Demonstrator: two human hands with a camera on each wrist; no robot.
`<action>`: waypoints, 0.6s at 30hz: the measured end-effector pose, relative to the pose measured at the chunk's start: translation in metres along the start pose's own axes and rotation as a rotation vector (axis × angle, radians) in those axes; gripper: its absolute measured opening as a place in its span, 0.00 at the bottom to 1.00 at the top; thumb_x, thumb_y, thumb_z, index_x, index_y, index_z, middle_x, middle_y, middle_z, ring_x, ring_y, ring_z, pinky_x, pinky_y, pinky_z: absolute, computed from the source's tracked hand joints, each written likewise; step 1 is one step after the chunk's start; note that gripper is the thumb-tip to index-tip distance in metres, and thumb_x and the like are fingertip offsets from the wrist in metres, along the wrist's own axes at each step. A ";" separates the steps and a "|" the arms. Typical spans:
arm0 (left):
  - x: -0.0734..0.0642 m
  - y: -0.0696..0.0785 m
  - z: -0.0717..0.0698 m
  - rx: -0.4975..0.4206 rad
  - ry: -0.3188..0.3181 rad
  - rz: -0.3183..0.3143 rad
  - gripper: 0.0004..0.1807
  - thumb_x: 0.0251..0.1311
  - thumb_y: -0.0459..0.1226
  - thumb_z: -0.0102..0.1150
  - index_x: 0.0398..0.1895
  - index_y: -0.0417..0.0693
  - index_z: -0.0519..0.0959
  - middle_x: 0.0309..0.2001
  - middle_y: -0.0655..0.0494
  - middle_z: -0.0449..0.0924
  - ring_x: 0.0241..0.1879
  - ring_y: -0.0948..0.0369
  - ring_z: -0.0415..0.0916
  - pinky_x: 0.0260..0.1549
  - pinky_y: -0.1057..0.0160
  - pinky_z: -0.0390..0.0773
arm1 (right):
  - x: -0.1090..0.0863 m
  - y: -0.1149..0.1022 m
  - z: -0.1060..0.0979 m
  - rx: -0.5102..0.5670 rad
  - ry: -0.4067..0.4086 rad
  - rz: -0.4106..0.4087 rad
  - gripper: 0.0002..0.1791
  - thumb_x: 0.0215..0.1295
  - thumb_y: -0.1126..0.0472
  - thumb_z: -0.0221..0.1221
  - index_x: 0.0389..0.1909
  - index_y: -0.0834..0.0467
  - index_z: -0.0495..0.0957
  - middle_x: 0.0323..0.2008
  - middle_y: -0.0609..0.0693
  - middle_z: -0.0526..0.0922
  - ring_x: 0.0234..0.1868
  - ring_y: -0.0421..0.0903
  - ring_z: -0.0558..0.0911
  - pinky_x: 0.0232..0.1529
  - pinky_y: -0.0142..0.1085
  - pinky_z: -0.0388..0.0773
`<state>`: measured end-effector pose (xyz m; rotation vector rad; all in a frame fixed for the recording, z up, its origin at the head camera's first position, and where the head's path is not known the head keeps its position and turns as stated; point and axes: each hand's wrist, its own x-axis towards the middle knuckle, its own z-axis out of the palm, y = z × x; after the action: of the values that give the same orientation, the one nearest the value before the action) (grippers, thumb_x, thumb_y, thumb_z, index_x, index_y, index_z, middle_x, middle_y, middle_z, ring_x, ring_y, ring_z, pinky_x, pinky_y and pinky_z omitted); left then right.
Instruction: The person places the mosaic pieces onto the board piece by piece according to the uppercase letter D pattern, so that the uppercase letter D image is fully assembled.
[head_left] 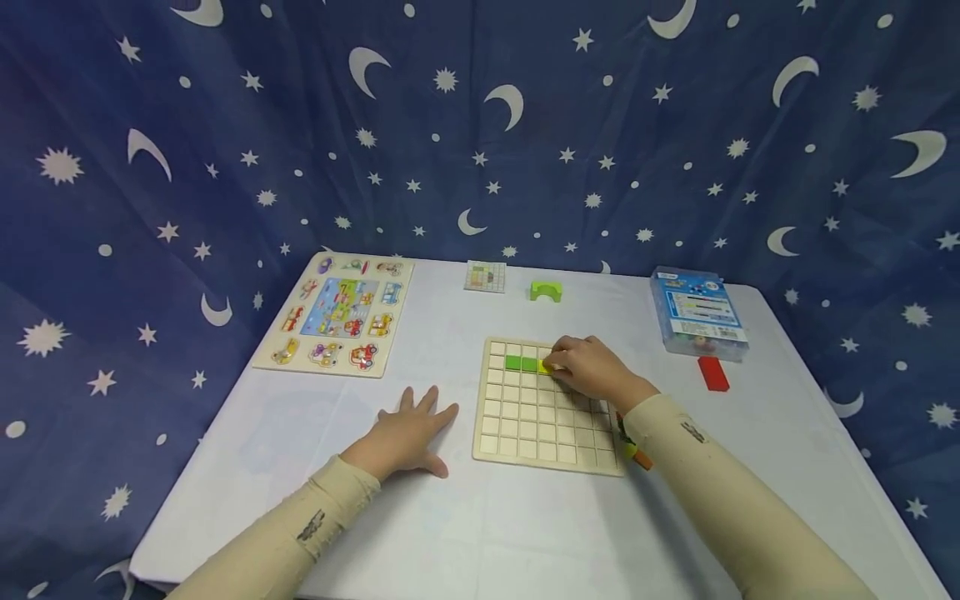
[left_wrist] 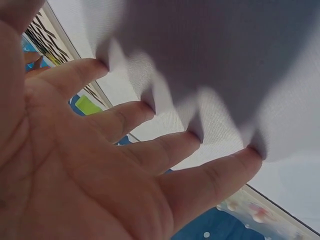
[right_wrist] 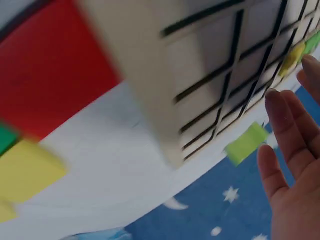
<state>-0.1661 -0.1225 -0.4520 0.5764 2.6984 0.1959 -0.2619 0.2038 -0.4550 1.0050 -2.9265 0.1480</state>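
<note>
A wooden grid board [head_left: 517,433] lies on the table, with green squares [head_left: 521,363] in its second row from the back. My right hand [head_left: 592,368] reaches over the board and pinches a yellow block [head_left: 545,367] beside the green. The right wrist view shows the yellow block [right_wrist: 291,60] at the fingertips, against the board; part of the grip is out of frame. Left of the board, my left hand [head_left: 408,437] rests on the table with fingers spread. Its fingertips touch the white cloth in the left wrist view, and the palm [left_wrist: 85,155] holds nothing.
A picture puzzle board [head_left: 397,317] lies at the left. At the back are a pattern card [head_left: 485,277] and a light green arch block [head_left: 546,290]. A clear plastic box [head_left: 701,312] and a red block [head_left: 713,373] lie at the right. Several coloured blocks [head_left: 641,458] sit partly under the right forearm.
</note>
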 end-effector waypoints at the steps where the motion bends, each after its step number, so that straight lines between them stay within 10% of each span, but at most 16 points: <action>1: 0.001 0.000 0.001 0.000 -0.003 0.007 0.55 0.40 0.59 0.75 0.75 0.55 0.63 0.76 0.37 0.51 0.71 0.27 0.45 0.51 0.21 0.63 | -0.005 0.003 -0.003 0.020 0.004 0.021 0.14 0.64 0.59 0.67 0.50 0.52 0.85 0.46 0.50 0.83 0.46 0.48 0.82 0.52 0.51 0.76; 11: 0.005 -0.004 0.004 -0.018 0.006 0.017 0.56 0.39 0.58 0.76 0.75 0.54 0.63 0.76 0.36 0.50 0.71 0.26 0.44 0.49 0.20 0.63 | -0.075 0.044 -0.034 0.068 -0.096 0.307 0.16 0.62 0.60 0.68 0.51 0.54 0.85 0.46 0.52 0.83 0.48 0.52 0.81 0.54 0.50 0.79; 18: 0.004 -0.007 0.006 -0.027 -0.001 0.034 0.56 0.40 0.57 0.76 0.75 0.53 0.63 0.76 0.34 0.49 0.71 0.25 0.43 0.48 0.20 0.63 | -0.122 0.060 -0.030 0.061 -0.187 0.367 0.14 0.59 0.60 0.70 0.46 0.56 0.86 0.40 0.49 0.84 0.43 0.49 0.82 0.52 0.48 0.80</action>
<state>-0.1699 -0.1266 -0.4607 0.6140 2.6819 0.2410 -0.2026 0.3284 -0.4386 0.4992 -3.2691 0.1642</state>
